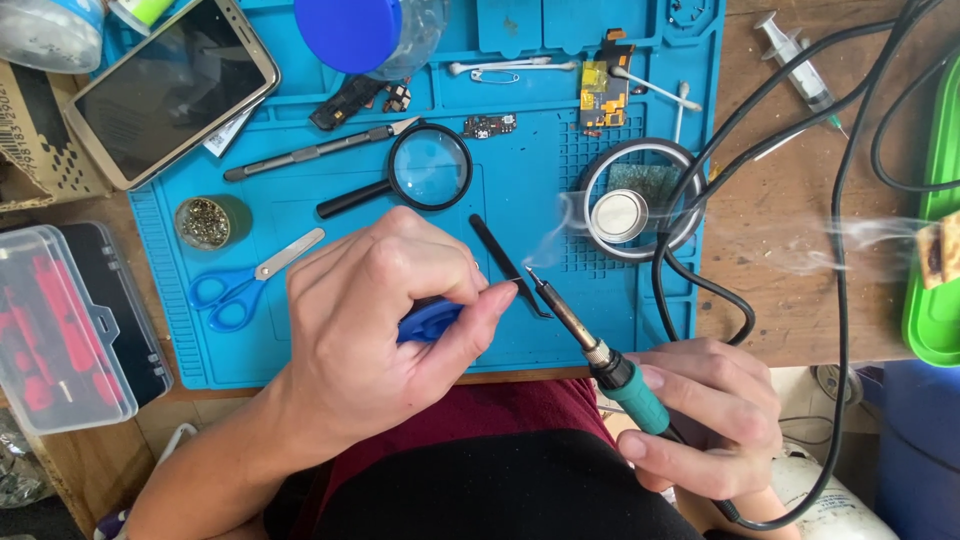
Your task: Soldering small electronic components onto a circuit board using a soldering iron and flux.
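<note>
The right hand, nearest the camera, grips a teal-handled soldering iron whose smoking tip hovers beside black pointed tweezers on the blue silicone mat. The left hand pinches a small blue plastic tool. Good practice keeps the tip steady and clear of the fingers.

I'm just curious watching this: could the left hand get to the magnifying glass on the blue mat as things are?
Probably yes, but not freely. The magnifying glass lies uncovered just beyond the left hand, with bare blue mat between them. However, that hand is pinching a blue tool, so it would likely need to put that down first.
</note>
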